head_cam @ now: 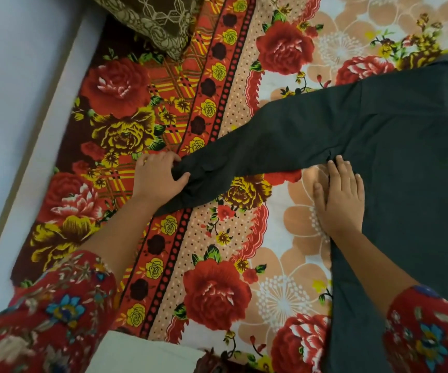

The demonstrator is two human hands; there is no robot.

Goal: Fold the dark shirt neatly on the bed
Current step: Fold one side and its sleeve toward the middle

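The place was a bedroom in a home. A bright cotton bedsheet (126,84), printed with large red and yellow roses, covered a wide bed (279,265). A brown pillow with a pale lace-like pattern (152,20) lay at its far corner. A plain white strip (56,109) ran along its left edge.

I can read no words, numbers or brand marks anywhere in front of me. The dark shirt (395,135) under my right hand (343,201) is plain cloth with no legible tag or print. The bedsheet (217,292) bears only roses, dots and checks, no lettering.
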